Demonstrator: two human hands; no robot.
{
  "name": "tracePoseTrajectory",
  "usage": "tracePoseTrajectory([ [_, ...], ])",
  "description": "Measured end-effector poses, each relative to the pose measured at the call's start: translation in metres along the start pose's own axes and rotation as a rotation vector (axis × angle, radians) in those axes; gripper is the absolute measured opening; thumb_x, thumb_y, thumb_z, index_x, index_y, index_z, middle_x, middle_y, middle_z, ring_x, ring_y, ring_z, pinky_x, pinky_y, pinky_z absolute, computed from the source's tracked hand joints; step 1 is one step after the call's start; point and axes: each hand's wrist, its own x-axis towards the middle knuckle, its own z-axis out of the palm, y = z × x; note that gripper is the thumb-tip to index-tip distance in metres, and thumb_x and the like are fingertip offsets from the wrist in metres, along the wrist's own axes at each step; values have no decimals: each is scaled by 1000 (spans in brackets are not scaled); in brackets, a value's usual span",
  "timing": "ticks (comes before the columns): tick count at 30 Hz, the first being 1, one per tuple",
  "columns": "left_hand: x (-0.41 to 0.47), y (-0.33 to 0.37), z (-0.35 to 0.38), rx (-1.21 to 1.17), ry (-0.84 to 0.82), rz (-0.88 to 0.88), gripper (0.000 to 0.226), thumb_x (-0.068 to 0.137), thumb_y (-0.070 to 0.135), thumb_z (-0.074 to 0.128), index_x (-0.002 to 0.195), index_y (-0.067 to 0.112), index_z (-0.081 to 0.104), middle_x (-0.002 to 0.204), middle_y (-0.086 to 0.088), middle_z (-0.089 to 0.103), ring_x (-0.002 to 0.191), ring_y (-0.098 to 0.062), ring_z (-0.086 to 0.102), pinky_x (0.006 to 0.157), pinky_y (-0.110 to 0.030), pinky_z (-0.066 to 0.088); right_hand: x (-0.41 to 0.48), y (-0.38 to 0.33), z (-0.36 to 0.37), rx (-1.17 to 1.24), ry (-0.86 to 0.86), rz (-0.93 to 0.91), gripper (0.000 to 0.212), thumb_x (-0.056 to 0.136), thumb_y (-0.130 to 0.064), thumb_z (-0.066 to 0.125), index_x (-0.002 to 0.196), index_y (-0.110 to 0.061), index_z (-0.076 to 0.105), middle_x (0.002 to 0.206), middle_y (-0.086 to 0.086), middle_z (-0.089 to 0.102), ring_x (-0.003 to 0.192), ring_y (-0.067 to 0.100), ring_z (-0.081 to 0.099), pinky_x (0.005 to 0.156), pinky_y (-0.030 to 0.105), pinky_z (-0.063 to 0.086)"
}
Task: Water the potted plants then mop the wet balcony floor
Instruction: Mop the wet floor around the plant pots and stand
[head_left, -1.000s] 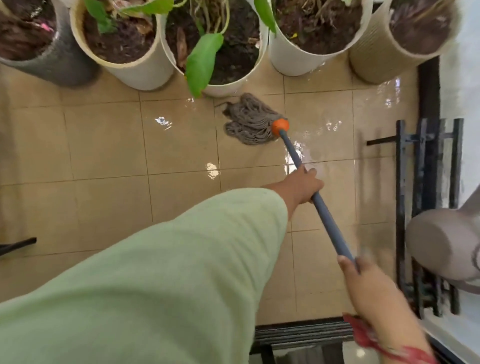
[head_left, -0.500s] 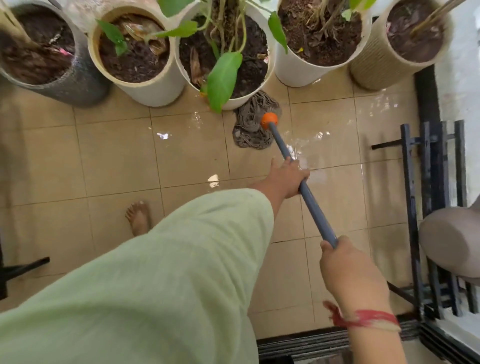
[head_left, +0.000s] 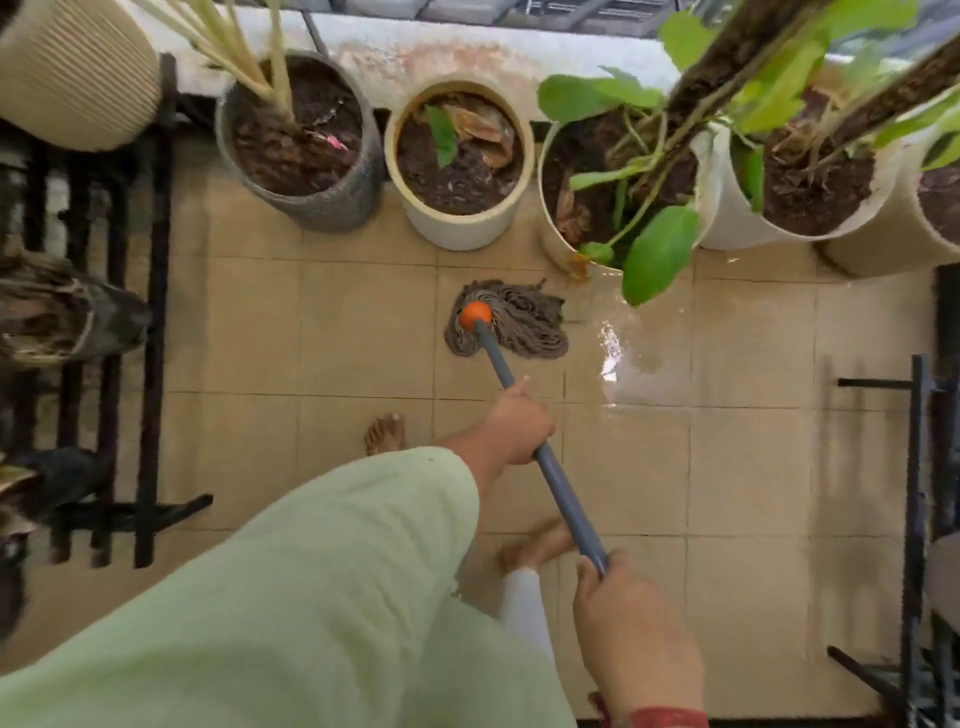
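Mop handle is being gripped, fingers wrapped round it, by left hand nearer the mop head and right hand farther back, probably for leverage.

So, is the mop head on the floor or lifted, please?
Down: the mop head lies spread flat on the tiles.

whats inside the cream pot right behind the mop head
The cream pot holds dark soil, one green leaf and dry brown leaves on top. Anything under the soil is covered.
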Motion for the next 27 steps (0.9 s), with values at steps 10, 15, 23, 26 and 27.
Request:
tracePoseTrajectory([
  [10,-99,-130,67,-207,-27,-292,22,90,34,55,104,19,63,109,-5,66,104,-25,61,98,-37,40,-5,-124,29,-363,41,-325,31,100,-35,32,118,-13,45,118,12,62,112,29,57,86,33,48],
  [15,-152,-136,96,-261,-180,-399,27,89,30,54,111,15,61,112,-5,64,103,-24,63,83,-36,50,-13,-142,48,-580,5,-523,26,102,-27,35,120,-13,46,112,4,65,102,22,64,50,27,28],
  [23,-139,-79,64,-119,-325,-225,29,92,22,50,117,11,59,124,-8,59,108,-28,60,78,-39,50,-13,-86,4,-432,-103,-536,32,98,-32,38,120,-13,51,69,-3,28,103,23,59,78,28,45],
  [26,-103,-68,46,-42,-337,-152,21,91,23,52,109,16,61,113,-4,65,102,-26,63,78,-37,50,-1,-64,-9,-396,-45,-446,30,96,-33,39,117,-15,51,98,6,54,100,24,59,68,29,38],
  [27,-92,-66,40,-24,-322,-144,20,91,24,52,108,17,61,110,-2,66,100,-25,64,79,-38,52,3,-56,-11,-385,-20,-419,30,95,-33,38,117,-16,51,108,8,56,98,24,59,67,29,37],
])
